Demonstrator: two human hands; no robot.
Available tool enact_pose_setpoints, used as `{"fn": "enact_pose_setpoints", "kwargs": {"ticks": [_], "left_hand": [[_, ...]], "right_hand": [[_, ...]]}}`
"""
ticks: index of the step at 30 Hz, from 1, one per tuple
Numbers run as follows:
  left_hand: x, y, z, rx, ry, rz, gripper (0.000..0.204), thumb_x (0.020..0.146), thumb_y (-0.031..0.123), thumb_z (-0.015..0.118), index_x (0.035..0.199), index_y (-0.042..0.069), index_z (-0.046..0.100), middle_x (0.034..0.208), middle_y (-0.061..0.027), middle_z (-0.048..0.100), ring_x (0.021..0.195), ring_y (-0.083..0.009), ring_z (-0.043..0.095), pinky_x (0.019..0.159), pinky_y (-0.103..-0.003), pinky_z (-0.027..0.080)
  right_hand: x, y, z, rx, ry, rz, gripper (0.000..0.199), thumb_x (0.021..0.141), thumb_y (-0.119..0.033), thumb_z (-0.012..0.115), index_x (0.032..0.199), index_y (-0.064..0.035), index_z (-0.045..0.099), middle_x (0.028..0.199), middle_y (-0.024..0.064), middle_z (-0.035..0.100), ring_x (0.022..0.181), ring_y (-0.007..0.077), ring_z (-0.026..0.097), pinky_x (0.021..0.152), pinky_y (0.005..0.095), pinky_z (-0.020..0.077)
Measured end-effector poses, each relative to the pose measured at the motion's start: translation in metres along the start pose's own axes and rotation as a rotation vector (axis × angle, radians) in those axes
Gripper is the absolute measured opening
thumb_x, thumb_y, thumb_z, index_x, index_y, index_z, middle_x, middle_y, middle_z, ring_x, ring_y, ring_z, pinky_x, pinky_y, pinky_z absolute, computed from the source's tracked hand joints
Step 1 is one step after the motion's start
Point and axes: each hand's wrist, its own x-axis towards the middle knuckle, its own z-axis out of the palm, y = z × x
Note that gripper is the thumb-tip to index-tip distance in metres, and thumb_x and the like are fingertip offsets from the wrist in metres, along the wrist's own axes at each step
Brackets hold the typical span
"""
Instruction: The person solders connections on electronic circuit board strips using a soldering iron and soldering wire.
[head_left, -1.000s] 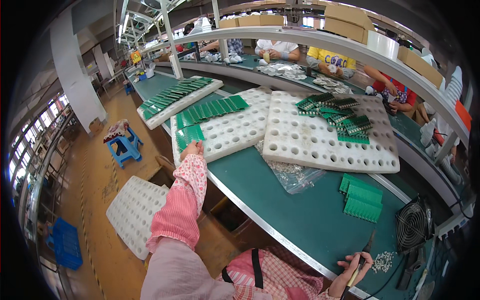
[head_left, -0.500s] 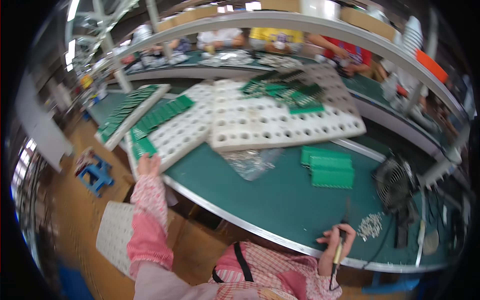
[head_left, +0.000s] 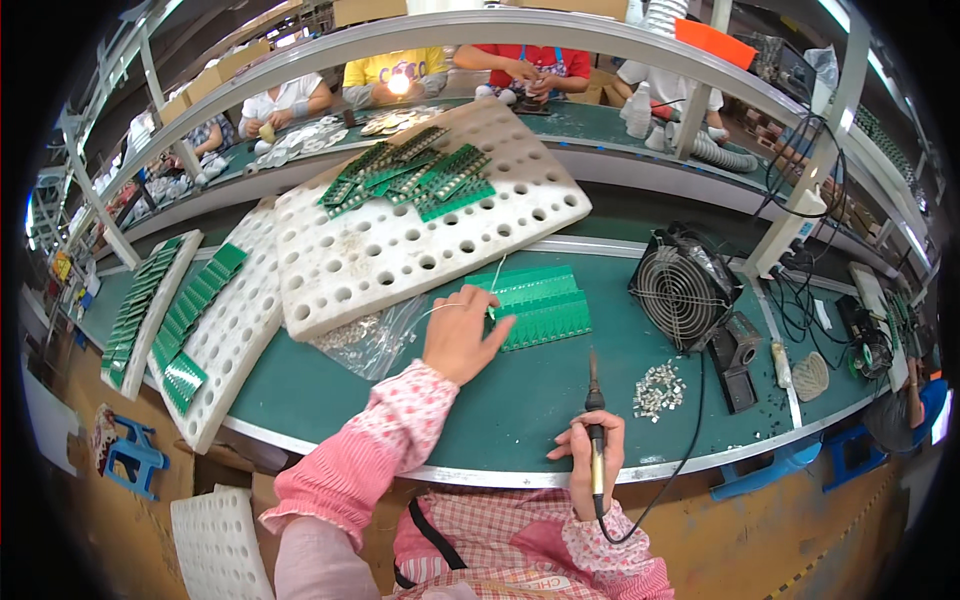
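The green table (head_left: 480, 415) extends across the work area. A large white foam board (head_left: 447, 256) lies at rear left. A black fan (head_left: 678, 290) stands at right. Between them, the green circuit boards (head_left: 545, 308) lie on the table. Left hand (head_left: 462, 335): fingertips at the boards' left edge; grip cannot be determined. Right hand (head_left: 592, 455): closed around the soldering iron (head_left: 595, 400), beside piled small white parts (head_left: 659, 391).

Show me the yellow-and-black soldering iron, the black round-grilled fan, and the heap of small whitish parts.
Yellow-and-black soldering iron (head_left: 598, 463): head view, on its yellow handle.
Black round-grilled fan (head_left: 679, 294): head view, on its front grille.
Heap of small whitish parts (head_left: 659, 391): head view, around its middle.
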Motion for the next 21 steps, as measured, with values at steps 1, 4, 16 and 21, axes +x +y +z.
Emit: {"fn": "enact_pose_setpoints", "kwargs": {"ticks": [1,4,16,21], "left_hand": [[0.005,0.002,0.009,0.235,0.025,0.085,0.031,0.080,0.032,0.073,0.093,0.005,0.063,0.094,-0.0134,0.058,0.088,-0.0320,0.058,0.080,-0.044,0.044],[0.005,-0.009,0.017,0.259,-0.077,-0.045,0.049,0.066,0.035,0.083,0.099,0.006,0.060,0.099,-0.0141,0.053,0.095,-0.0328,0.055,0.079,-0.045,0.043],[0.018,-0.029,-0.013,-1.034,-0.441,-0.353,0.017,0.090,0.013,0.066,0.102,0.003,0.062,0.092,0.0000,0.063,0.086,-0.0049,0.058,0.078,-0.022,0.047],[0.027,-0.020,0.017,-1.005,-0.882,-0.148,0.018,0.092,0.015,0.065,0.102,0.000,0.063,0.096,-0.0024,0.066,0.090,-0.0060,0.060,0.083,-0.022,0.047]], "right_hand": [[0.000,0.001,0.001,-0.003,-0.021,0.000,0.017,0.095,-0.007,0.052,0.110,0.0004,0.046,0.088,0.0088,0.055,0.074,0.0131,0.061,0.060,0.0263,0.0557],[-0.004,-0.001,0.008,-0.003,-0.005,0.027,0.017,0.095,-0.006,0.052,0.109,0.0008,0.046,0.088,0.0095,0.055,0.072,0.0143,0.061,0.060,0.0266,0.0553],[-0.008,-0.020,-0.016,-0.169,0.170,-0.053,0.019,0.092,-0.006,0.056,0.108,-0.0015,0.047,0.095,0.0089,0.052,0.083,0.0153,0.057,0.070,0.0272,0.0518],[-0.012,-0.005,-0.016,-0.534,-0.021,-0.205,0.029,0.081,0.002,0.067,0.106,-0.0018,0.053,0.095,0.0113,0.051,0.088,0.0219,0.056,0.082,0.0322,0.0453]]}}
